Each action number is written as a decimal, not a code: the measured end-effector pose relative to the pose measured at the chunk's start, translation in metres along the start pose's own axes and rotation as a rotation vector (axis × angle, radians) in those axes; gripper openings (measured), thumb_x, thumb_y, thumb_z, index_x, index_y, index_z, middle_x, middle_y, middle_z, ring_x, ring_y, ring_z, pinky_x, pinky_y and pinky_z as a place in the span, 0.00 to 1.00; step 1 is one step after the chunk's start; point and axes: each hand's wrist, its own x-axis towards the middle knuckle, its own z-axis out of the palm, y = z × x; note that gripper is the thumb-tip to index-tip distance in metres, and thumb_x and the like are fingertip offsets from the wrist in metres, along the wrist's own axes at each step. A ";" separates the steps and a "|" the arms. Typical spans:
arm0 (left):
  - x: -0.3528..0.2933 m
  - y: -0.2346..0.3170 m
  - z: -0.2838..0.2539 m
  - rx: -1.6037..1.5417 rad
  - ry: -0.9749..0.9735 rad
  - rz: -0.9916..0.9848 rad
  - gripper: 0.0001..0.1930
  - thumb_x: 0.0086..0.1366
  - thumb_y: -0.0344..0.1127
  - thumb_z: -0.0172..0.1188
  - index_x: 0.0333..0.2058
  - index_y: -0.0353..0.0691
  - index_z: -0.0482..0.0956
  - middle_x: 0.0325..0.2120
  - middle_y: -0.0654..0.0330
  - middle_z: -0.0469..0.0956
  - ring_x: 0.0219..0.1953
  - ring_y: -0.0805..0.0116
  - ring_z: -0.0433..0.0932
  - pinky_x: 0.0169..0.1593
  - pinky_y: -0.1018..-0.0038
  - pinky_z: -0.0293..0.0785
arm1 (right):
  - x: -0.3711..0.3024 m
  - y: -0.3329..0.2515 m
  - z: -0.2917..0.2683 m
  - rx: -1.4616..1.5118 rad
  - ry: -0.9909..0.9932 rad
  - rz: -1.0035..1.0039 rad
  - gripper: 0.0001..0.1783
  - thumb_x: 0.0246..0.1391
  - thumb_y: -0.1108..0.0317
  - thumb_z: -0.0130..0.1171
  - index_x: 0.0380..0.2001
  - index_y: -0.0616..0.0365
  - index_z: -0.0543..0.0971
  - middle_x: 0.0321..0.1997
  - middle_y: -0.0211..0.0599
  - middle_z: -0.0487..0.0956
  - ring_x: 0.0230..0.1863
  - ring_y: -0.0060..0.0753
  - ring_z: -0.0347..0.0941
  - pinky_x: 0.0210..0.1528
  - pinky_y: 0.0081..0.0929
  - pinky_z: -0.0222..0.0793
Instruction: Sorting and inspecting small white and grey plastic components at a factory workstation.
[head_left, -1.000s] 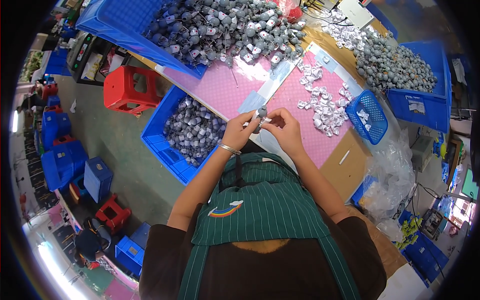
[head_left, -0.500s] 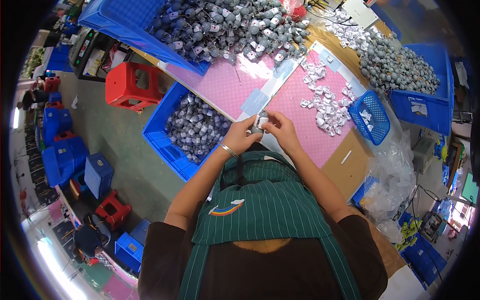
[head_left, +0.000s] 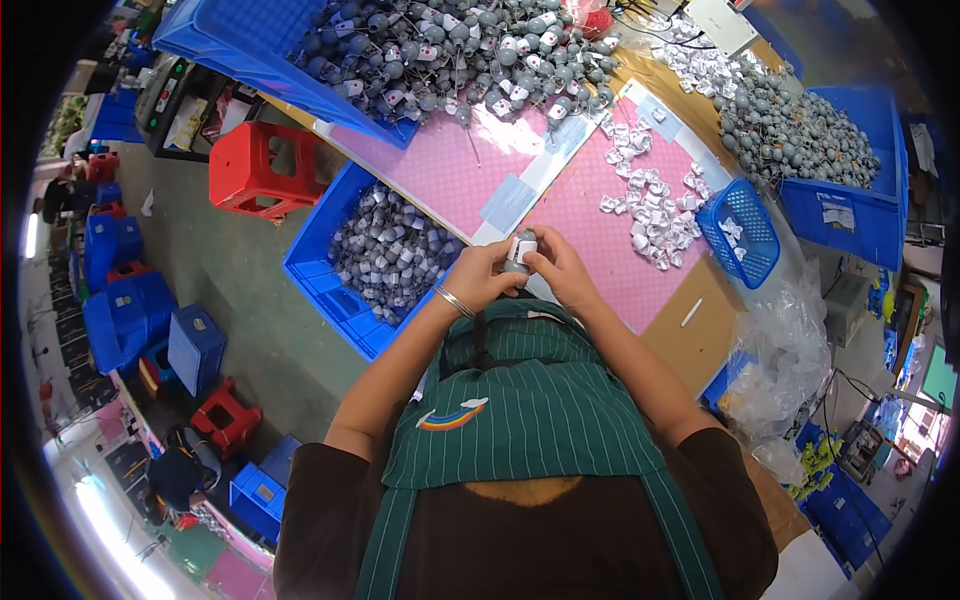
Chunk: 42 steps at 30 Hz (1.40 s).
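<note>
Two hands at a workbench, a small grey piece (head_left: 521,251) held between them, just beyond the top edge of the green apron (head_left: 540,420). The piece, banded in white with grey showing at both ends, stands nearly in line with the body, its far end leaning slightly right. The left hand (head_left: 482,273) is curled nearly closed, gripping the piece from its left; the right hand (head_left: 562,270) is pinched in from the right, thumb on the white band, its other fingers partly hidden. Both hands lie about equally near the piece. The blue crate (head_left: 325,303) of similar pieces lies left of the left hand; the loose white parts (head_left: 657,236), on the pink mat (head_left: 585,215), lie forward and right of the right hand.
</note>
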 end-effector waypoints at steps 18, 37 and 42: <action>0.002 -0.015 0.016 0.266 0.306 0.107 0.24 0.49 0.31 0.67 0.47 0.35 0.74 0.23 0.59 0.80 0.23 0.76 0.78 0.28 0.79 0.74 | -0.002 0.002 0.006 0.023 0.266 0.121 0.12 0.48 0.74 0.58 0.37 0.67 0.73 0.34 0.41 0.77 0.37 0.25 0.73 0.37 0.22 0.69; 0.000 -0.011 0.008 0.245 0.131 0.127 0.20 0.53 0.33 0.64 0.44 0.32 0.73 0.27 0.59 0.78 0.27 0.75 0.76 0.32 0.78 0.73 | -0.006 0.005 0.005 0.511 -0.005 0.201 0.22 0.55 0.68 0.54 0.52 0.59 0.62 0.46 0.37 0.71 0.45 0.31 0.70 0.44 0.29 0.70; 0.013 -0.047 -0.010 0.201 0.072 0.030 0.22 0.53 0.36 0.62 0.47 0.36 0.73 0.29 0.59 0.78 0.29 0.74 0.76 0.33 0.76 0.72 | 0.015 0.034 0.005 0.295 0.027 0.331 0.23 0.53 0.63 0.58 0.50 0.58 0.65 0.43 0.35 0.74 0.45 0.29 0.71 0.43 0.27 0.70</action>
